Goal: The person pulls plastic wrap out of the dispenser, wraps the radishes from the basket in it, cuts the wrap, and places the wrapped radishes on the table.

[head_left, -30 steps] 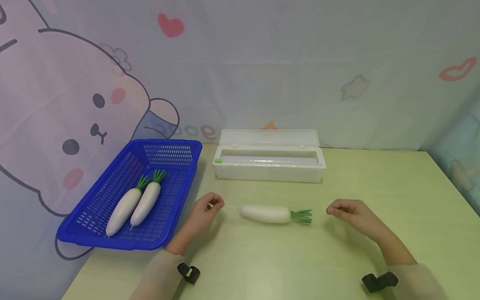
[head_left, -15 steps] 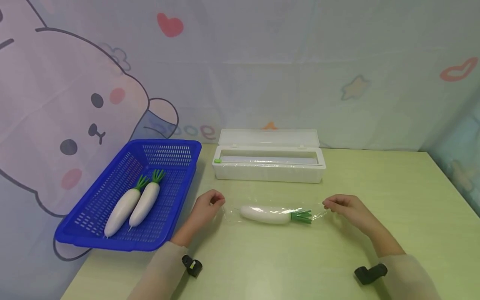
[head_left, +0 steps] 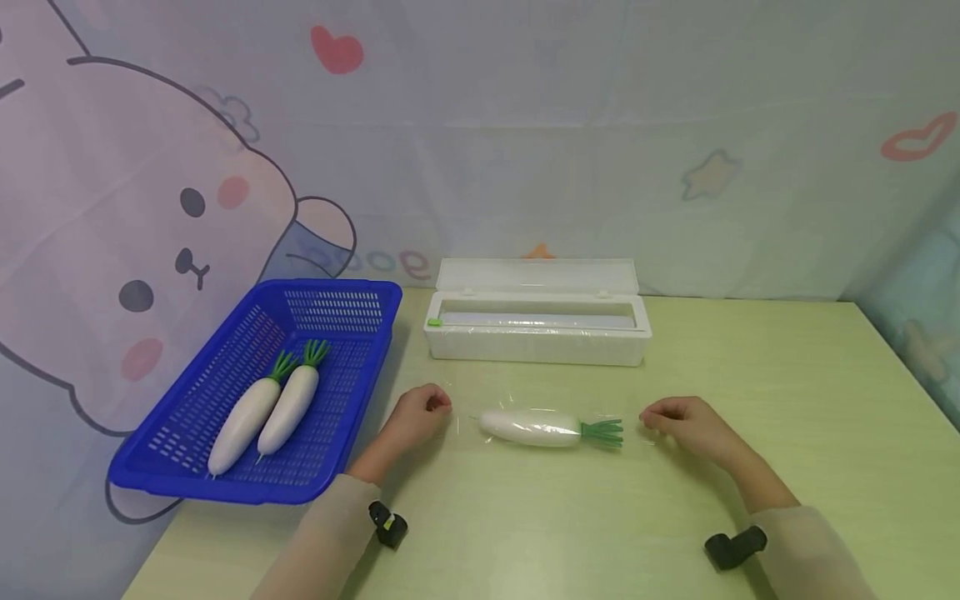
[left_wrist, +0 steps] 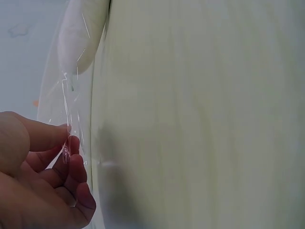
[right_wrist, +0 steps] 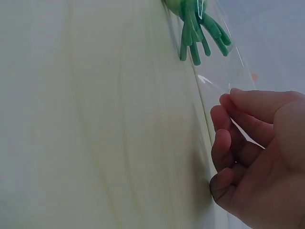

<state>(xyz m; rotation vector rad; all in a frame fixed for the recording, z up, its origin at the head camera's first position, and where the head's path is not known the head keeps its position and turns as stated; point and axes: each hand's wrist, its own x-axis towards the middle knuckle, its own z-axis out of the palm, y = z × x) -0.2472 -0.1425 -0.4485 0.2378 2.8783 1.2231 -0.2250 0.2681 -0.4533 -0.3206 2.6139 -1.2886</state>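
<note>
A white radish [head_left: 528,428] with green stalks lies on its side on the table, its leafy end to the right. Clear plastic wrap [left_wrist: 81,109] covers it and spreads out past both ends. At the root end, my left hand [head_left: 417,417] pinches the wrap between thumb and index finger; in the left wrist view the film bunches at those fingertips. Beyond the green stalks [right_wrist: 195,33], my right hand [head_left: 690,423] pinches the opposite edge of the film, its other fingers curled below.
A white wrap dispenser [head_left: 536,343] stands behind the radish with its lid raised and a green slider at its left end. To the left, a blue plastic basket [head_left: 360,417] holds two more radishes [head_left: 246,425]. A printed cloth hangs behind the table [head_left: 555,533].
My right hand has moved left and now pinches the film's edge. The wrap has come down over the radish, showing more glints on it. My left hand has barely shifted.
</note>
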